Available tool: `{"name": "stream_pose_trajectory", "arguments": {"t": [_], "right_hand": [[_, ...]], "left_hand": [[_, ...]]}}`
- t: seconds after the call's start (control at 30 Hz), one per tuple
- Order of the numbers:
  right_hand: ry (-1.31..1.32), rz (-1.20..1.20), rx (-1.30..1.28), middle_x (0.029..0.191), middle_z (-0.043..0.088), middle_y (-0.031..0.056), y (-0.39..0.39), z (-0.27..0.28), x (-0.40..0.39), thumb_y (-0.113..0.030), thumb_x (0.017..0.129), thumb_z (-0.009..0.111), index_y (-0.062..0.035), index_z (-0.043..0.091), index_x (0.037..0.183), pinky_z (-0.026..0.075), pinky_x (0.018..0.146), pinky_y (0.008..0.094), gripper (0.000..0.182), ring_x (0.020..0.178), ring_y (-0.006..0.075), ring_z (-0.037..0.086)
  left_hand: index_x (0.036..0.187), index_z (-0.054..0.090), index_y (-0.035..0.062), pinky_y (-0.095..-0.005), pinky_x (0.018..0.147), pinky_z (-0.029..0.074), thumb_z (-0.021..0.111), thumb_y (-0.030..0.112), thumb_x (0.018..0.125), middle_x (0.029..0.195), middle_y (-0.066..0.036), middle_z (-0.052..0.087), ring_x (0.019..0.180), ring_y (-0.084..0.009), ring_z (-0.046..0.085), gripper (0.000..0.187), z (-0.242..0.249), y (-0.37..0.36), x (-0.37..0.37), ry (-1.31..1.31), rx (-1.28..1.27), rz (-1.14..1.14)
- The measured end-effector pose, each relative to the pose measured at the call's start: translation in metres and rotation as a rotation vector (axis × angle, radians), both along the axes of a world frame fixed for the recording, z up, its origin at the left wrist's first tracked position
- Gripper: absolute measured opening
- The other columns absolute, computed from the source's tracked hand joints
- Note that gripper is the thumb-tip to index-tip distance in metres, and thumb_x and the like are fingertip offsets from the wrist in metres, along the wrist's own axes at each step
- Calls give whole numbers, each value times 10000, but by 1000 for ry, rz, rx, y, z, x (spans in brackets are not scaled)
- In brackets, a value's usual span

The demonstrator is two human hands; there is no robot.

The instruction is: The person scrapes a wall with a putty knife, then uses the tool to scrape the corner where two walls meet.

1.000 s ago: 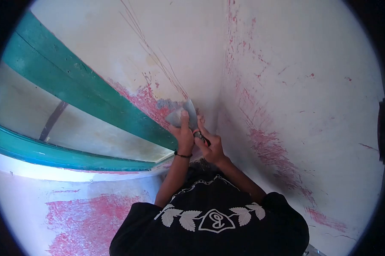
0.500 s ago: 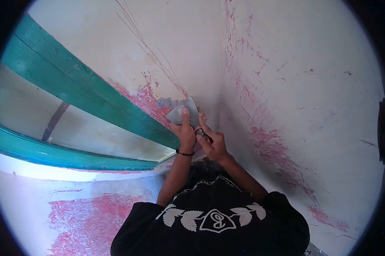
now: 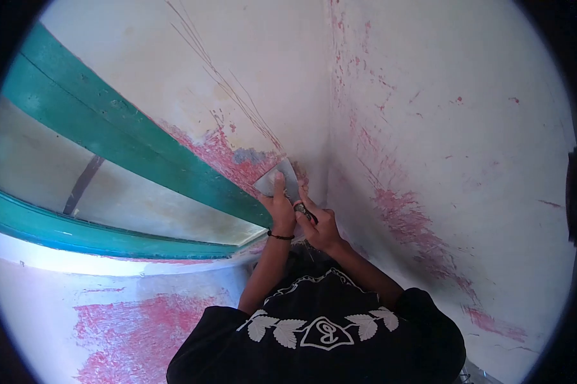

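Observation:
A metal scraper blade (image 3: 280, 174) lies flat against the white wall (image 3: 263, 70), close to the corner and just right of the green window frame (image 3: 128, 150). My left hand (image 3: 279, 206) presses its fingers on the blade; a dark band circles that wrist. My right hand (image 3: 318, 225) grips the scraper's handle, which shows dark and red between the fingers. Pink scraped patches and a grey spot sit on the wall just above the blade.
The side wall (image 3: 455, 166) meets the front wall at a corner right of my hands and bears pink streaks. A white sill (image 3: 109, 262) runs under the window pane (image 3: 58, 185). My black printed shirt fills the lower middle.
The scraper and both hands have slid a little down the wall, toward the window frame's lower corner. More of the grey spot above the blade shows.

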State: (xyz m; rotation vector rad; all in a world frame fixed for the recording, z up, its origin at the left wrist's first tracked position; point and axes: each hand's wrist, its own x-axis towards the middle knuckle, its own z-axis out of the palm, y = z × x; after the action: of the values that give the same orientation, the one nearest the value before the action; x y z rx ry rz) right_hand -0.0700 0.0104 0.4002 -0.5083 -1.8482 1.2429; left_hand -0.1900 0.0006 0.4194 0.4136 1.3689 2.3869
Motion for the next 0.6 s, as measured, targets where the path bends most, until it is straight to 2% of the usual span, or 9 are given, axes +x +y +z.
{"name": "stream_pose_trajectory", "arguments": {"t": [0.13,0.23,0.33,0.47,0.6], "right_hand": [[63,-2,-12,900,705,123,-1,-4,-3,-119,918,634,-2,474,1456,489,614,261,574,615,88,538],[86,1,-4,886,699,119,-2,-8,-6,-120,925,623,-12,463,1467,487,618,261,576,627,81,532],[79,-8,61,877,695,117,-2,-31,-8,-120,929,614,-25,450,1480,484,615,262,582,626,83,530],[60,-11,38,888,699,123,-8,-43,-9,-120,931,611,-33,437,1490,482,612,264,592,625,91,538],[8,-22,21,906,700,122,-14,-40,-12,-112,934,603,-4,439,1480,479,614,261,581,631,91,543]], "left_hand": [[1013,646,-37,-297,656,527,717,199,930,945,-68,667,748,-146,628,260,12,-6,3,-9,-11,-84],[1015,648,-31,-294,655,527,716,210,936,940,-59,668,739,-142,629,262,-10,-5,-6,78,-46,-12],[1004,651,-20,-294,658,526,720,221,936,931,-52,667,753,-130,626,260,-29,-7,-7,-20,-24,-26],[983,650,-8,-286,650,513,738,230,922,916,-48,663,762,-120,617,260,-58,-8,-14,25,-105,43],[976,648,-10,-280,662,504,744,234,916,926,-48,663,772,-121,610,268,-49,-12,-16,69,-91,9]]}}
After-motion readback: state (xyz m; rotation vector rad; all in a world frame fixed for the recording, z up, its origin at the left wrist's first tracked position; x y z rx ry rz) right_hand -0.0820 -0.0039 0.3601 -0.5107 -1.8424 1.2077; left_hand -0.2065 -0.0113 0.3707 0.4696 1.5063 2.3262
